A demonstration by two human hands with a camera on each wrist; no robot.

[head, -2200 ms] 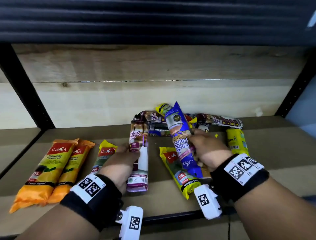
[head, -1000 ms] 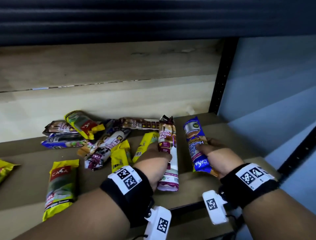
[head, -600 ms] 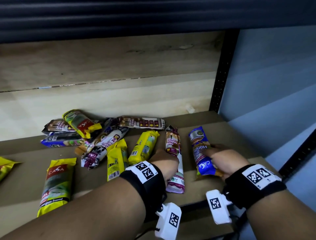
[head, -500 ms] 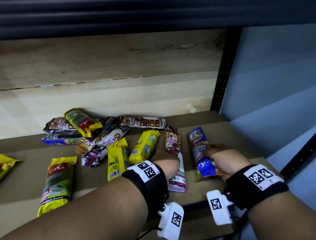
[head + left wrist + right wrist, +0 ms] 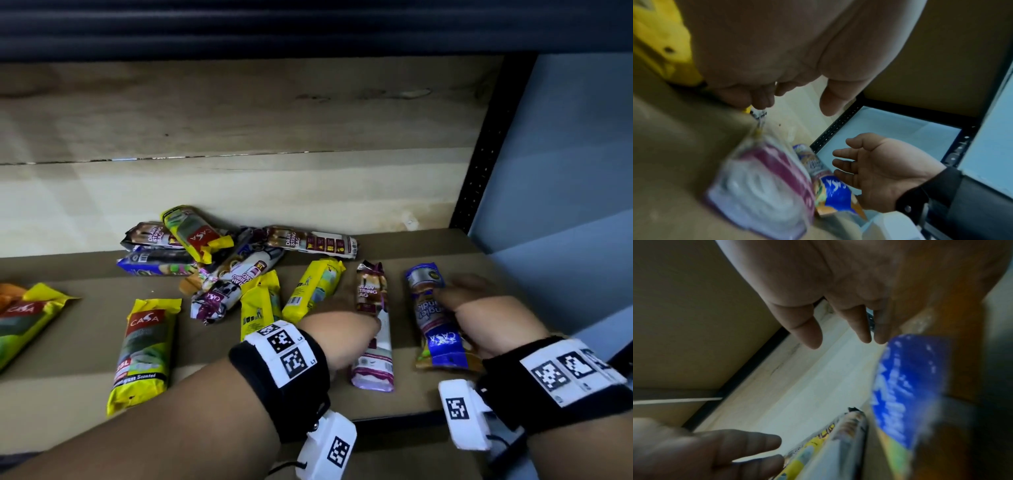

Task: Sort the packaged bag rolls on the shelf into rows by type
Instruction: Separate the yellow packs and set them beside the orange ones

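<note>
A purple-and-white draw string pack point(image 5: 373, 363) and a blue single-handle pack point(image 5: 442, 346) lie side by side, lengthwise, near the right front of the brown shelf point(image 5: 85, 404). My left hand point(image 5: 363, 329) hovers over the purple pack's left side. In the left wrist view its fingers point(image 5: 760, 97) hang loose above the pack point(image 5: 760, 194) and hold nothing. My right hand point(image 5: 459, 301) sits just right of the blue pack. Its straight fingers point(image 5: 846, 162) are spread beside the blue pack point(image 5: 834, 193). The right wrist view shows that hand point(image 5: 838, 334) empty above the blue pack point(image 5: 906, 386).
A jumble of mixed packs point(image 5: 222, 260) lies at the back centre, and two yellow packs point(image 5: 315, 291) lie just left of my left hand. A yellow CASA pack point(image 5: 144, 353) lies further left, with more packs point(image 5: 20, 315) at the left edge. A black upright post point(image 5: 479, 154) bounds the shelf on the right.
Both hands carried the purple and blue packs from the middle to the right end of the shelf, laid them down side by side and let go.
</note>
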